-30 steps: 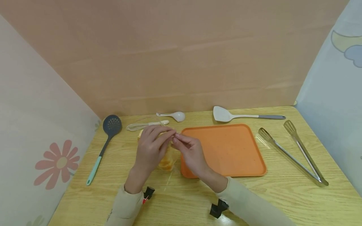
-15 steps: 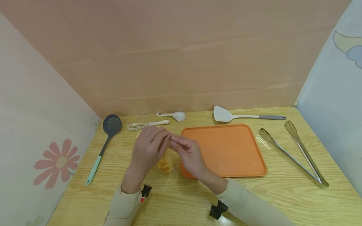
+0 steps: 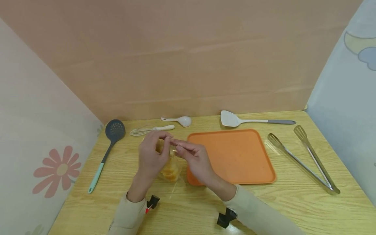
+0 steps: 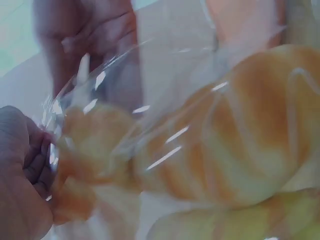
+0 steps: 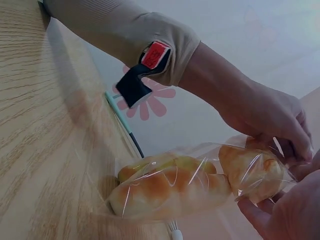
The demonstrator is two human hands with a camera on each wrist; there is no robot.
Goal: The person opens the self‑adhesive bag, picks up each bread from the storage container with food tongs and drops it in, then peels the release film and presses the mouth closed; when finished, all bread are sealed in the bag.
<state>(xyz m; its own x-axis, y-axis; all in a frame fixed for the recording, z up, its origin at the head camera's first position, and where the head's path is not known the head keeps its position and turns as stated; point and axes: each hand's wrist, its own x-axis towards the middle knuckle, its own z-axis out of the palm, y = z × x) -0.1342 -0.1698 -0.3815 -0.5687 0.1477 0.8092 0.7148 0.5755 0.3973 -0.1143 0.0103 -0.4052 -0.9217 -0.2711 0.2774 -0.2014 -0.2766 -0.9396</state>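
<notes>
Both hands, left (image 3: 151, 156) and right (image 3: 195, 160), pinch bread bag (image 3: 170, 168) top above desk (image 3: 293, 209); orange tray (image 3: 235, 156) just right; tongs (image 3: 305, 160) far right.

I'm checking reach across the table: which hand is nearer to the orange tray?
Right. The right hand hovers at the orange tray's left edge, pinching the clear bread bag. The left hand grips the bag farther left, with the bag between it and the tray.

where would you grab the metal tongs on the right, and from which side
Probably at the joined end of the metal tongs, nearest the table's front edge, coming from the right side. The two arms meet there in a narrow V, so one hand could close round both. The flat slotted tips lie spread apart at the far end. The orange tray sits to their left.
</notes>
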